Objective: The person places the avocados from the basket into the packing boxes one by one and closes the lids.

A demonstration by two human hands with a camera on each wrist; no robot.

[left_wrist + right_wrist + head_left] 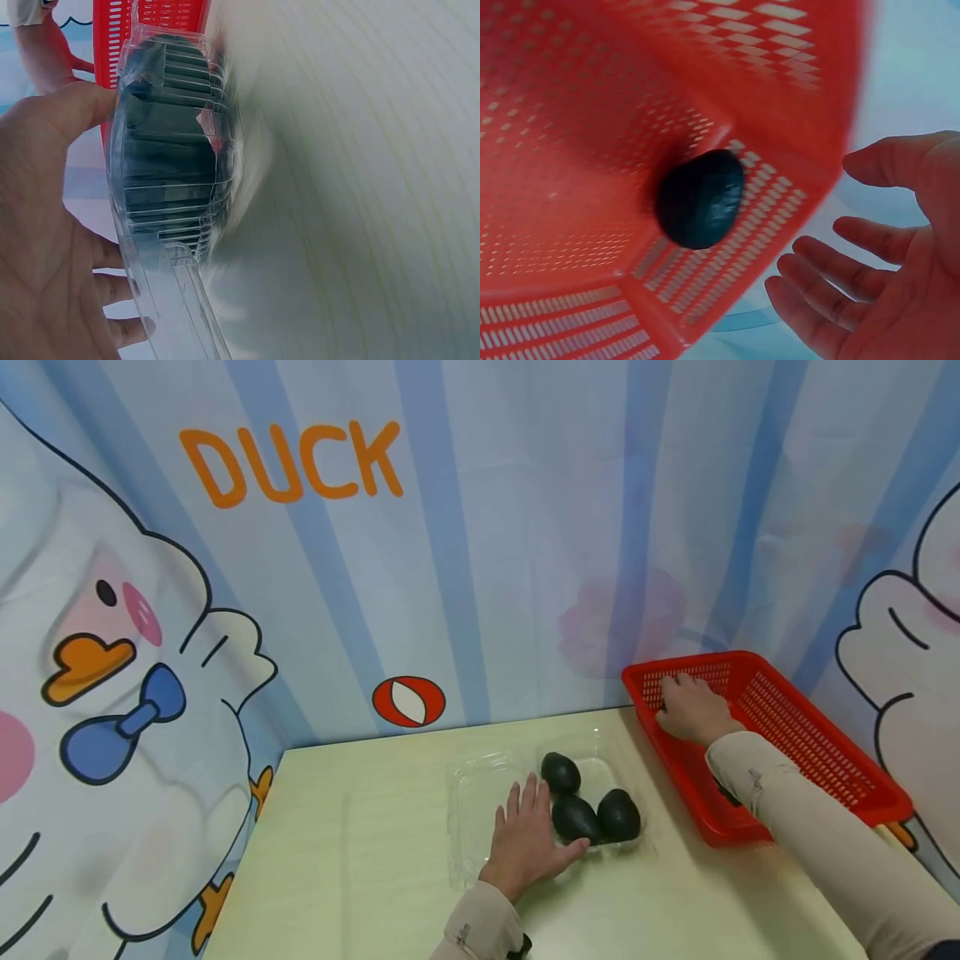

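Note:
A clear plastic clamshell box lies opened out on the table, with three dark avocados in its right half. My left hand rests at the box, its fingers straight and spread over the middle and its thumb by the near edge. Over the far left end of a red basket is my right hand. In the right wrist view one avocado lies inside the basket against the end wall. That hand's fingers are spread, apart from the avocado, with nothing in them.
The basket stands at the right of the pale table, close to the back curtain with its duck print. The right forearm crosses over the basket's near side.

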